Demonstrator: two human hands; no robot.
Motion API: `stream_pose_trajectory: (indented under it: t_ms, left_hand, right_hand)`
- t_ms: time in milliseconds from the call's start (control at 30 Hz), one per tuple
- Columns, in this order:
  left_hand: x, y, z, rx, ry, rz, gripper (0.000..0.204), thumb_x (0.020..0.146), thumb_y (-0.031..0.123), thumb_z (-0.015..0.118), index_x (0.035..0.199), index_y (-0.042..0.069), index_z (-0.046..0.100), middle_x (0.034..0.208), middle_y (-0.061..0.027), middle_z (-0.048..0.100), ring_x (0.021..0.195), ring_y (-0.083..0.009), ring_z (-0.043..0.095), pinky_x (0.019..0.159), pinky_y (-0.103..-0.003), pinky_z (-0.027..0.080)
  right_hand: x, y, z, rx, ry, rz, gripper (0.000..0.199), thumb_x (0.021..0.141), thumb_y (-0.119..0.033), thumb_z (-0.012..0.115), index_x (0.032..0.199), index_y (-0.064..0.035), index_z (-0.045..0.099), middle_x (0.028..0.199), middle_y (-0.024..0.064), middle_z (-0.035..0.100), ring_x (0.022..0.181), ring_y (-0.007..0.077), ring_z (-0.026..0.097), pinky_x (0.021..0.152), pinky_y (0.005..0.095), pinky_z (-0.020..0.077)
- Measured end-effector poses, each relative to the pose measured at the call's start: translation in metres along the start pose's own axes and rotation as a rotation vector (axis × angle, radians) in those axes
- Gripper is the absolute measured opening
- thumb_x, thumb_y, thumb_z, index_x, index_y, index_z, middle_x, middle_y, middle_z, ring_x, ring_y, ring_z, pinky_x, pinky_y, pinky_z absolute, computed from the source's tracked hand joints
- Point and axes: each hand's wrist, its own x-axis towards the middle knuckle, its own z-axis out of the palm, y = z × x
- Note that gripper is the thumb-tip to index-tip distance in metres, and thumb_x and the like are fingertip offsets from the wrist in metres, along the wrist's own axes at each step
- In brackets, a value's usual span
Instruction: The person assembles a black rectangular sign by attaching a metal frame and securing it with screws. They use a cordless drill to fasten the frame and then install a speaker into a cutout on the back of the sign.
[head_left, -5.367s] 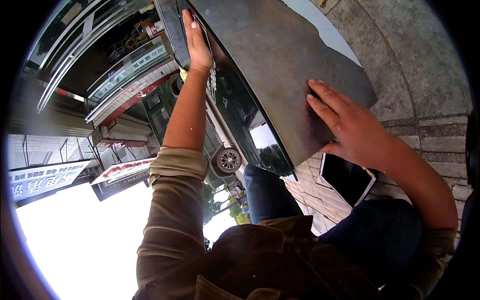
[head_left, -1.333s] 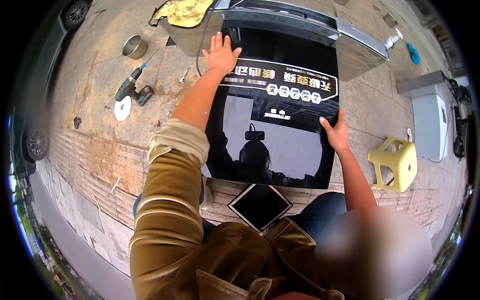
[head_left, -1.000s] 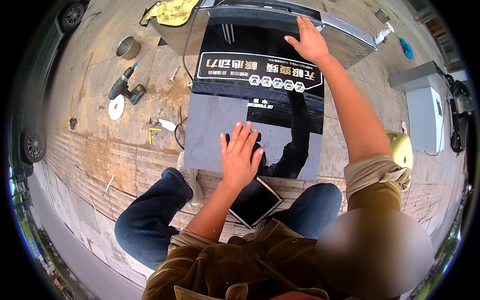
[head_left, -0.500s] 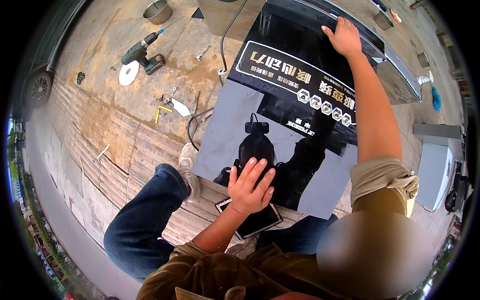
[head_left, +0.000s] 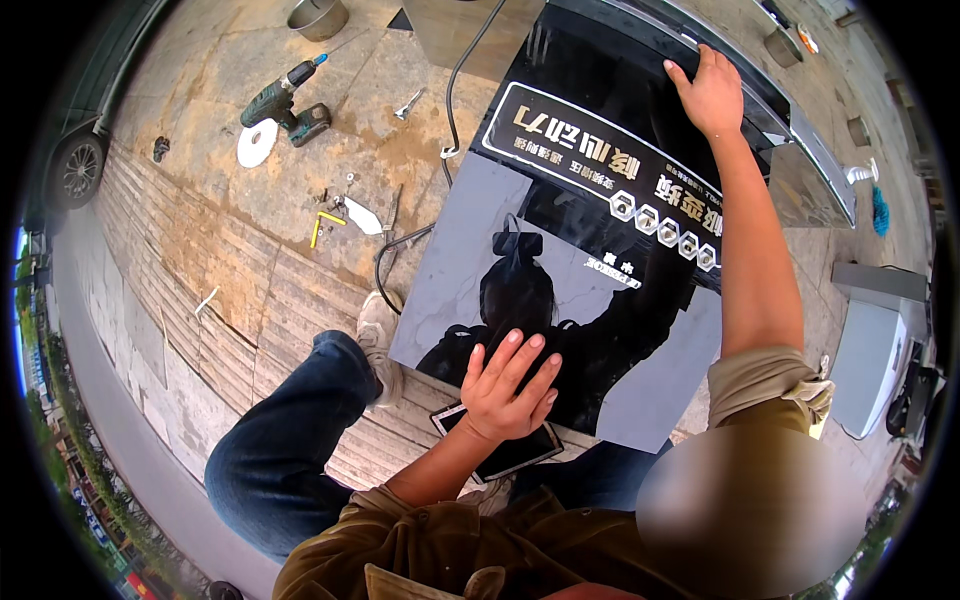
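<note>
A large boxy appliance with a glossy black front panel [head_left: 450, 250] lies tilted before me, its printed lettering upside down to me. My left hand [head_left: 505, 395] lies spread over the panel's near edge, palm down, with fingers apart. At the far end, my right hand [head_left: 712, 95] rests on the black surface beside the metal trim. Its thumb stands away from the fingers, whose tips reach the trim. Dark reflections cover much of the panel. Beneath its near edge, partly hidden by my left hand and wrist, is a dark flat panel with a light border [head_left: 500, 458].
Left on the ground are a cordless drill [head_left: 285, 105], a white disc [head_left: 257, 143], yellow hex keys [head_left: 325, 225] and small loose parts. A black cable [head_left: 450, 110] runs alongside the appliance. A metal pot [head_left: 318, 18] stands far left; a white box [head_left: 868, 345] is at right.
The appliance has shifted slightly toward me and to the right. Both hands have moved with it, keeping their places on the panel. The reflection on its surface has changed shape.
</note>
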Motion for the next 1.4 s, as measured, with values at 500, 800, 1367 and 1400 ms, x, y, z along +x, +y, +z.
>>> stream_pose_trajectory:
  t_ms: [500,800,1367,1400]
  left_hand:
    - [-0.003,0.047,0.009,-0.132,-0.25,0.055,0.035,0.086,0.027,0.058,0.118,0.012,0.061,0.14,-0.0079,0.045,0.132,-0.0241,0.04,0.105,-0.05,0.025]
    - [-0.019,0.044,0.036,-0.026,0.089,0.119,0.015,0.083,0.022,0.063,0.095,0.023,0.072,0.12,0.0013,0.064,0.114,-0.0183,0.059,0.109,-0.039,0.024]
    - [-0.01,0.047,0.032,-0.037,-0.037,0.082,0.016,0.083,0.02,0.062,0.096,0.019,0.07,0.114,-0.0006,0.065,0.112,-0.0211,0.06,0.101,-0.041,0.033]
    - [-0.01,0.049,0.033,-0.04,-0.053,0.09,0.016,0.083,0.02,0.061,0.096,0.019,0.07,0.115,-0.0007,0.064,0.113,-0.0213,0.059,0.101,-0.042,0.033]
  right_hand:
    - [0.012,0.011,-0.004,-0.034,-0.205,-0.053,0.068,0.085,-0.047,0.06,0.13,0.0025,0.046,0.123,0.0212,0.055,0.117,0.0352,0.051,0.101,0.0413,0.0393]
    - [0.001,0.008,0.001,-0.018,-0.104,-0.062,0.063,0.085,-0.038,0.06,0.131,0.003,0.045,0.123,0.0207,0.054,0.117,0.0353,0.049,0.101,0.04,0.0379]
    - [-0.007,0.161,-0.054,0.084,-0.234,0.156,0.082,0.089,-0.059,0.046,0.138,0.0059,0.036,0.142,0.0247,0.038,0.135,0.0365,0.033,0.11,0.0399,0.028]
    - [-0.02,0.2,-0.041,-0.023,-0.115,0.123,0.069,0.089,-0.053,0.048,0.125,0.0063,0.047,0.131,0.023,0.05,0.125,0.0386,0.043,0.103,0.0433,0.0355]
